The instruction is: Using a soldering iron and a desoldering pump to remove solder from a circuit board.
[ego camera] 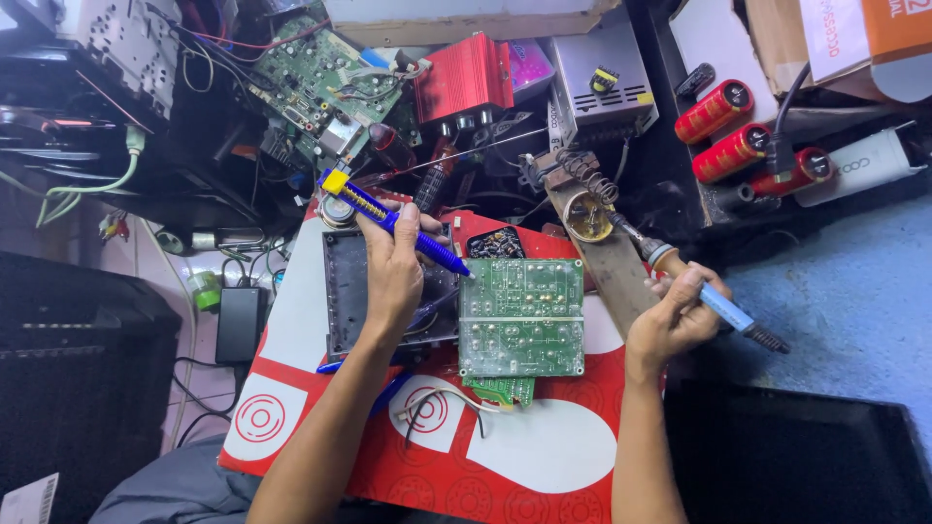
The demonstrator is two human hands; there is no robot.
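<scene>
A green circuit board (521, 316) lies solder side up on a red and white sheet (524, 456). My left hand (391, 267) grips a blue desoldering pump (388, 220) with a yellow plunger end; its tip sits at the board's upper left corner. My right hand (672, 318) holds a soldering iron (699, 291) by its blue handle, right of the board. The iron's tip points up and left into the coil stand (587, 199) on a wooden block.
A black tray (342, 291) lies under my left hand. Behind are a larger green board (320, 78), a red finned amplifier (464, 82), a metal power supply (600, 82) and three red capacitors (733, 131). A black adapter (239, 325) sits left. Loose wires (442, 398) lie below the board.
</scene>
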